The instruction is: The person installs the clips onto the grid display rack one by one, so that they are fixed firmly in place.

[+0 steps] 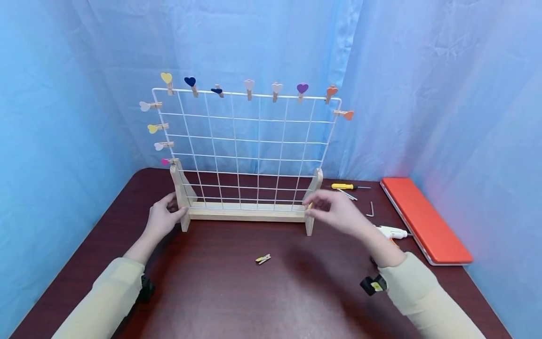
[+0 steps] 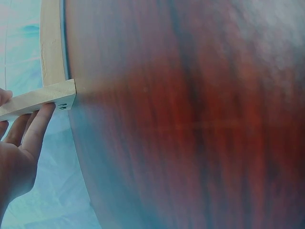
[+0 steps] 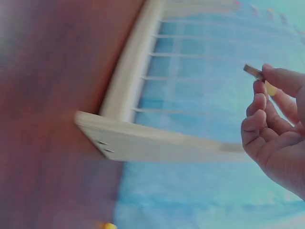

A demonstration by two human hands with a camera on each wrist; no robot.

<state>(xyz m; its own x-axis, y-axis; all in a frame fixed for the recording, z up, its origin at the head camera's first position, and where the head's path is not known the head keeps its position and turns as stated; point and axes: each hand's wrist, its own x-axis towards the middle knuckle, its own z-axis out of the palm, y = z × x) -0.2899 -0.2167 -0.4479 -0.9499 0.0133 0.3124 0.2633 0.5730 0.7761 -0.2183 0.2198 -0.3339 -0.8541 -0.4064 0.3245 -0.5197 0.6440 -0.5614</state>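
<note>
A white wire grid (image 1: 259, 119) stands upright in a wooden stand (image 1: 247, 216). Small clothespins with coloured hearts are clipped along its top and left edges, and an orange-heart clothespin (image 1: 347, 115) juts from the upper right side. My left hand (image 1: 162, 217) grips the stand's left wooden leg (image 2: 59, 91), thumb on one face and fingers on the other. Beside the right leg (image 3: 162, 143), my right hand (image 1: 338, 213) pinches a small clothespin (image 3: 252, 71) with a yellow heart between thumb and forefinger. Another clothespin (image 1: 263, 259) with a yellowish heart lies on the table in front.
To the right lie a yellow screwdriver (image 1: 343, 186), thin metal rods (image 1: 349, 195), a hex key (image 1: 371, 210) and a white glue gun (image 1: 393, 232), partly behind my right forearm. A red case (image 1: 425, 219) lies along the right table edge. Blue curtains (image 1: 466, 117) surround the table.
</note>
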